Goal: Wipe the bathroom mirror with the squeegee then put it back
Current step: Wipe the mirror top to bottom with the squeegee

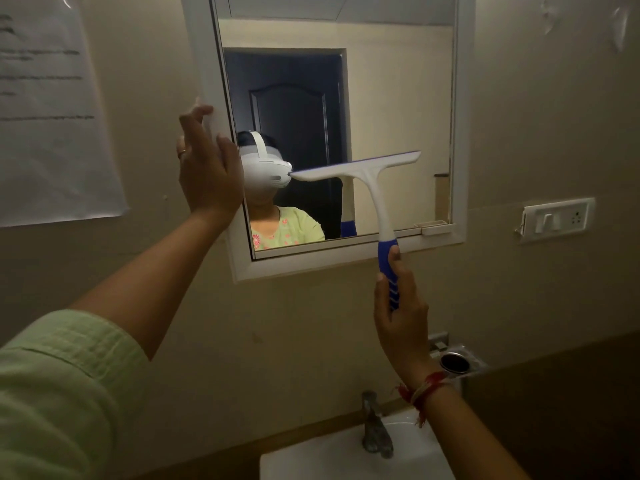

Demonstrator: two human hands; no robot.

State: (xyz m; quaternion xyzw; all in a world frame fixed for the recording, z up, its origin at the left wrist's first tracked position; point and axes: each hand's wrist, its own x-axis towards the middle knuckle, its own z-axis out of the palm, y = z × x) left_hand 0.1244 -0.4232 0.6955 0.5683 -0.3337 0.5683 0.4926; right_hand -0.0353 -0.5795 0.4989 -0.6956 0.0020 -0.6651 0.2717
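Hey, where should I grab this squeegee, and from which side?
Grip the blue ribbed handle at the lower end of the squeegee, coming from below, as the right hand does. The white blade spans the top at the mirror, leaving only the handle free.

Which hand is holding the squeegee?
The right hand grips the squeegee by its blue handle; the left hand holds no tool and rests against the left side of the mirror frame.
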